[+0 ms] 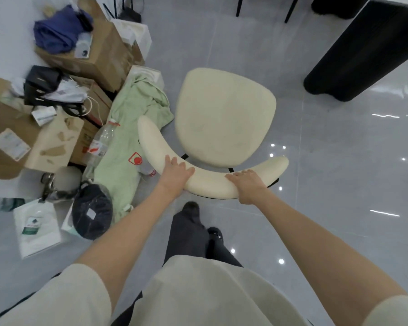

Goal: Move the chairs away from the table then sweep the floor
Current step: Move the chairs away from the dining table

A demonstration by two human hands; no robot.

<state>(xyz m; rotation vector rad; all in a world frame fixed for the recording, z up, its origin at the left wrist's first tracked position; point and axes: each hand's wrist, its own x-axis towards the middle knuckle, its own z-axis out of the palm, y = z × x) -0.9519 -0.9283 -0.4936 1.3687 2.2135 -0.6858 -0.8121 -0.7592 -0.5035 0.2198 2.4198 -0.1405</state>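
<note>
Cream padded chair (224,116) stands well apart from the black-based surface (353,55), beside cardboard clutter (85,60); left hand (174,171) and right hand (247,184) grasp its curved backrest, fingers wrapped. Chair-moving step; next likely release, fetch another.

A heap of clutter fills the left side of the view. At the back a tall cardboard box (97,55) carries a crumpled blue cloth (59,31) on its top. Lower down, more brown cartons (7,128) are stacked together, with a black bag (41,82) and loose white papers (68,91) lying on them. A pale green garment (130,118) drapes down from the boxes; it bears a red printed mark, and a clear plastic bottle (99,144) with a red label leans against it. In front of these sits a dark blue cap in a clear wrapper (92,211), just beside a white paper bag (37,228) with green print.
</note>
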